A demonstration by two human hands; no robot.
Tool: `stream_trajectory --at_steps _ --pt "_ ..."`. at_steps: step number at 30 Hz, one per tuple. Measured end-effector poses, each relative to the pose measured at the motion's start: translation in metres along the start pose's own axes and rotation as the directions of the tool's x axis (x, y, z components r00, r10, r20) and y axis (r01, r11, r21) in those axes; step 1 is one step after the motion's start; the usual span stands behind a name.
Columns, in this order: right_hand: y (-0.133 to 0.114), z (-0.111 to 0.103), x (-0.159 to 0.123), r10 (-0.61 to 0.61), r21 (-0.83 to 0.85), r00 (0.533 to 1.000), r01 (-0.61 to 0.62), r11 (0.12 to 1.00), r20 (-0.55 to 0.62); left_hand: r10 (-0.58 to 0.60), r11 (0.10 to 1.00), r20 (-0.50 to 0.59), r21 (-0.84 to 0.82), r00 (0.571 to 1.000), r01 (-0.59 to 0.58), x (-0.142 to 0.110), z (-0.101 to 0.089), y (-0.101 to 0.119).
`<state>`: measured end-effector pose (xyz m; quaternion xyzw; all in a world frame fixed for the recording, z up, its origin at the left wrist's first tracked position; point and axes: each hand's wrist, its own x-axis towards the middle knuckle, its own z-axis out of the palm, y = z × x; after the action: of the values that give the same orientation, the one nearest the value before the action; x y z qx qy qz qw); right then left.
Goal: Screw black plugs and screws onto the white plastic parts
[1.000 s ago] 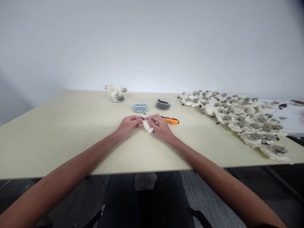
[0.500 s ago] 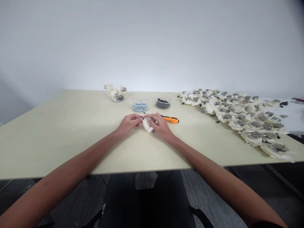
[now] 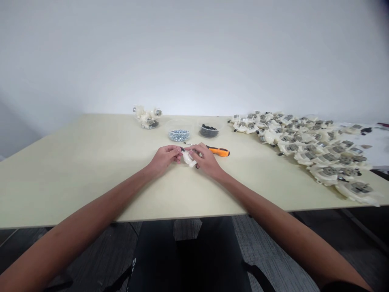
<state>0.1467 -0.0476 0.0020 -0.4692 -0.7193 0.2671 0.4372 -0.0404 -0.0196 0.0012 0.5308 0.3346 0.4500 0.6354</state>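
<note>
So there's one small glossy white plastic part (image 3: 189, 158) between two bare hands, low over the pale smooth surface (image 3: 91, 170). Left hand (image 3: 165, 159) is pinching a tiny black piece (image 3: 182, 149) at its end, right hand (image 3: 206, 159) has curled fingers gripping the body. Two round clear plastic tubs, one of silvery screws (image 3: 179, 135), one of black bits (image 3: 208, 130). One orange-and-black screwdriver (image 3: 219, 151). Only "AG" is readable, white letters on black clothing (image 3: 158, 259).

The white part (image 3: 189, 159) has turned slightly, now showing a little more beside the right hand (image 3: 204, 158).
</note>
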Motion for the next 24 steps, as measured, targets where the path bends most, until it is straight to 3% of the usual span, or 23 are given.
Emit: stream_trajectory --at_steps 11,18,24 --pt "-0.0007 0.0001 0.0005 -0.032 -0.045 0.999 0.032 0.998 0.005 -0.005 1.0 0.001 0.015 1.0 0.005 -0.0022 0.0006 0.0012" --pt "-0.0003 0.0023 0.0009 -0.041 -0.064 0.999 0.042 0.997 0.016 0.022 0.986 0.023 0.163 0.999 -0.026 0.0027 -0.0033 -0.0046" --pt "-0.0015 0.0031 0.0003 -0.021 -0.033 1.0 0.021 0.999 -0.008 0.04 0.98 0.017 0.196 0.999 -0.043 0.003 -0.0016 -0.0026"
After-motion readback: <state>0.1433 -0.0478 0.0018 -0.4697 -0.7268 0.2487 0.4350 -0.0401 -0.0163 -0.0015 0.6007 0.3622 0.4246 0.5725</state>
